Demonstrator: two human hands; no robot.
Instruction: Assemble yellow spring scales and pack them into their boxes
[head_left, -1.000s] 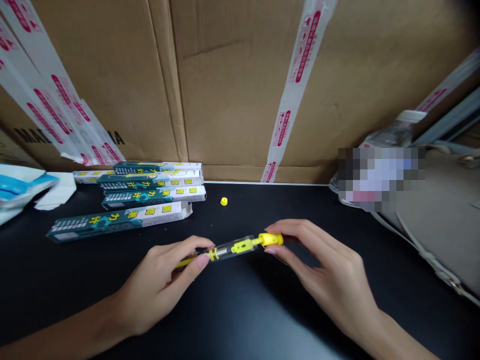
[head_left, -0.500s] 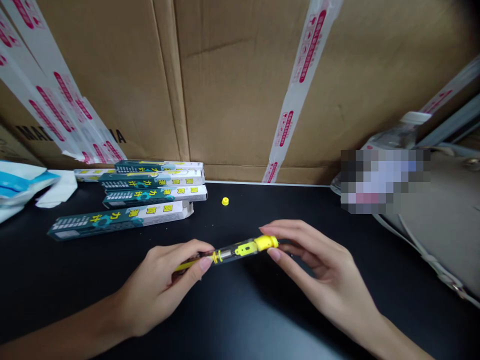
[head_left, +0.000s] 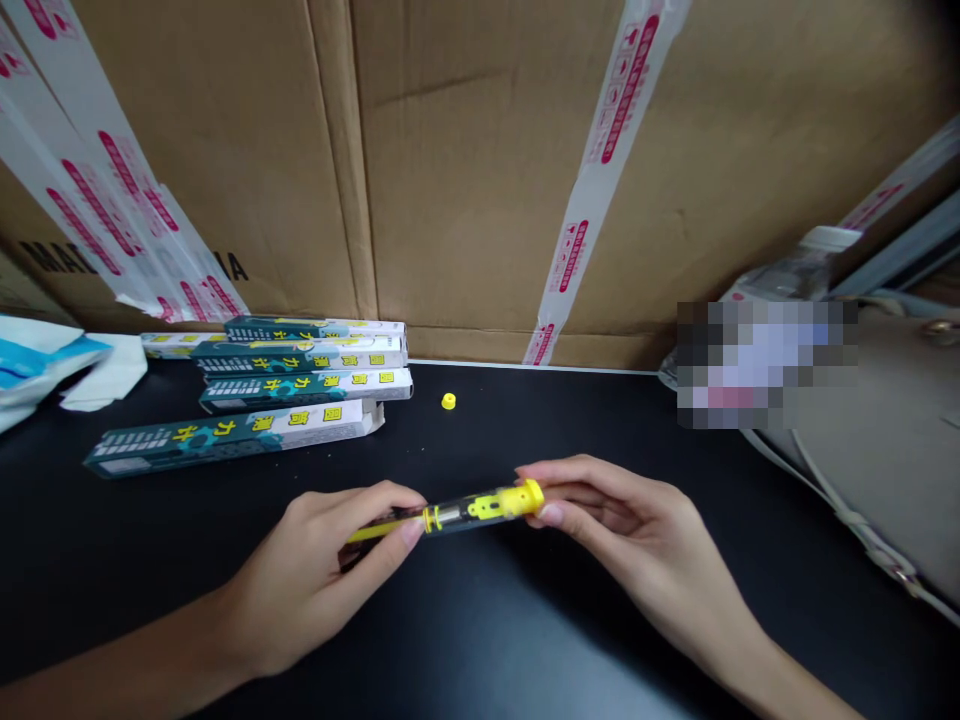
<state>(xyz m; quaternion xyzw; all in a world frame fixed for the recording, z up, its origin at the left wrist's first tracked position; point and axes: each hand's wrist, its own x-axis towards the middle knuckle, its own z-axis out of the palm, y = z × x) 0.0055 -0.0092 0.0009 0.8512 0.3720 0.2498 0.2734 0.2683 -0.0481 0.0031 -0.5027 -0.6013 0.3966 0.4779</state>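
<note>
A clear plastic tube (head_left: 480, 517) with yellow fittings sits in both hands at the centre of the view, above the black table (head_left: 600, 640). The left hand (head_left: 315, 580) is clenched round the tube's lower end, where a thin yellow rod (head_left: 379, 532) sticks out. The right hand (head_left: 637, 525) grasps the yellow end piece (head_left: 525, 498) between thumb and fingers. Rod and end piece are both in place on the tube, so it looks put together at each end. A small yellow cap (head_left: 448, 401) lies loose on the table at twelve o'clock from the hands; whether it belongs to this tube I cannot tell.

At ten o'clock, slim teal-and-white cartons (head_left: 300, 385) lie in a loose stack, with one front carton (head_left: 225, 440) slightly apart. Their contents are hidden. Behind them stands a corrugated cardboard box (head_left: 480, 180) sealed with printed packing tape (head_left: 607, 150). At two o'clock a plastic bottle (head_left: 817, 250) leans beside a beige bag (head_left: 885, 490), and blue-and-white packets (head_left: 37, 365) lie at nine o'clock.
</note>
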